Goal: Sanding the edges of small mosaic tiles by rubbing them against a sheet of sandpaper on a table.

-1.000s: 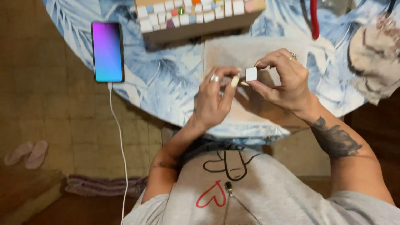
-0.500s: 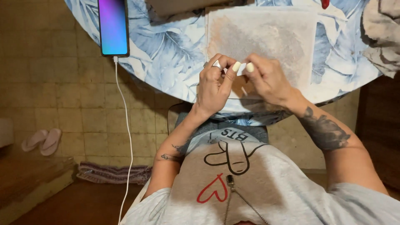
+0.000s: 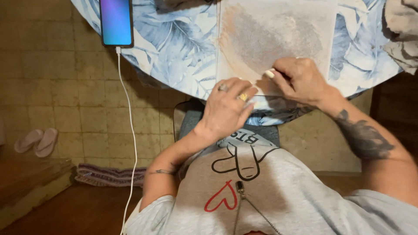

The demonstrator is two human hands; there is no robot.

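Round table (image 3: 183, 52) with a blue leaf-print cloth fills the top of the view, over a floor of worn yellowish tiles. On it lies a pale board (image 3: 278, 39), its middle rubbed brown and grey.

My left hand (image 3: 226, 106) sits at the near edge of the table, fingers curled and close together, rings on two of them. Can't tell if it's pinching anything, since the fingertips are tucked under. My right hand (image 3: 300, 80) rests on the near part of the board, closed around a small whitish piece (image 3: 269, 73) that pokes out to the left between thumb and finger. Not sure what the piece is, too little of it shows. The two hands are near each other but not touching.

Far left on the table there's a phone (image 3: 116, 21) with a lit purple-blue screen, and a white cable (image 3: 130, 130) hangs from it down past the table edge. Some crumpled cloth (image 3: 402, 30) is bunched at the far right edge. Down on the floor, left side, a pair of slippers (image 3: 37, 141) and a striped rug (image 3: 109, 176). I'm in a grey shirt (image 3: 270, 196) with a red heart on it.
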